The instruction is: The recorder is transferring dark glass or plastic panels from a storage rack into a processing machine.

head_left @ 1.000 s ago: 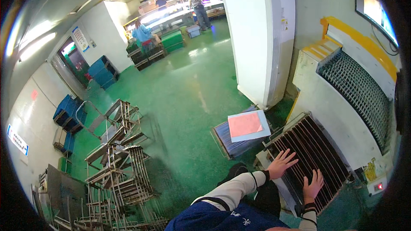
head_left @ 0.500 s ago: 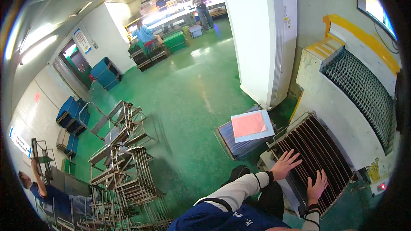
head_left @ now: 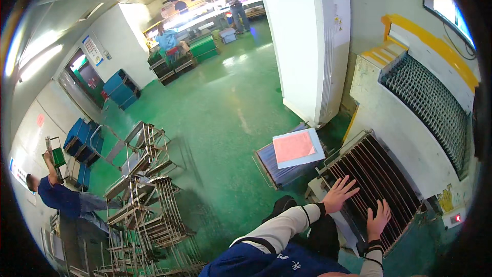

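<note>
A metal-framed rack point(head_left: 383, 175) of dark upright panels, parted by thin pale lines, stands in front of me on the right. My left hand point(head_left: 339, 195) is at the rack's near left side, palm down, with the fingers spread. My right hand point(head_left: 378, 219) is over its nearer part, the fingers also stretched out. Neither hand grips anything. Whether the palms press on the panels or hover just over them, I cannot tell. Left of this rack is a lower rack point(head_left: 277, 170) of bluish panels, with a pale blue board and a pink sheet point(head_left: 294, 147) lying on top.
A machine with a grey roller bed point(head_left: 429, 103) stands at the right, beside a tall white cabinet point(head_left: 302, 46). Stacked metal racks point(head_left: 148, 200) fill the lower left. A co-worker point(head_left: 64, 195) there holds up a rack with a green panel. Others work at a lit bench point(head_left: 205, 18).
The view has shifted slightly. At the left, the co-worker has turned and moved, and the green panel in the raised rack now shows. My hands hold nearly the same pose over the rack.
</note>
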Demonstrator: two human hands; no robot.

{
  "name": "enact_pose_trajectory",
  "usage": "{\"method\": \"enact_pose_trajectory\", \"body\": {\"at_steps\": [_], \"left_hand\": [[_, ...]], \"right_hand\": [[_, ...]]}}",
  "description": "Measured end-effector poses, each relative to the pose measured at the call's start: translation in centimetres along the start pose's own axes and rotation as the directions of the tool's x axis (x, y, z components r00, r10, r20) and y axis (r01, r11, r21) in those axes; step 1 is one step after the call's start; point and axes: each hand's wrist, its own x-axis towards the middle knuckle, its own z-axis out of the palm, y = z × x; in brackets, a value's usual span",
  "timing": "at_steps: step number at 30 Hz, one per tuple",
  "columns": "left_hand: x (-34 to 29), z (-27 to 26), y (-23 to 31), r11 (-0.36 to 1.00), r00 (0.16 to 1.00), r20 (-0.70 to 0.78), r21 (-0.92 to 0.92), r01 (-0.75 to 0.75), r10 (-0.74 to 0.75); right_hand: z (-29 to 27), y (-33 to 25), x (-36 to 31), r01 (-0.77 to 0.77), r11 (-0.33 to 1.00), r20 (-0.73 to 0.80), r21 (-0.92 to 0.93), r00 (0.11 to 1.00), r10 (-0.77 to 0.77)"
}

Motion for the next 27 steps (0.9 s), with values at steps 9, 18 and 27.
{"method": "enact_pose_trajectory", "body": {"at_steps": [9, 18, 27], "left_hand": [[0.1, -0.5, -0.2, 0.997, 0.998, 0.068, 0.072, -0.01, 0.006], [0.5, -1.2, 0.1, 0.996, 0.993, 0.115, 0.08, -0.035, 0.025], [0.9, -1.3, 0.3, 0.995, 0.981, 0.193, 0.099, -0.021, 0.001]], "right_hand": [[-0.8, -1.1, 0.4, -0.052, 0.999, 0.035, 0.01, 0.998, 0.052], [-0.2, -0.2, 0.4, -0.077, 0.997, 0.046, 0.021, 0.996, 0.076], [-0.6, -0.6, 0.3, -0.094, 0.994, 0.037, 0.05, 0.995, 0.092]]}}
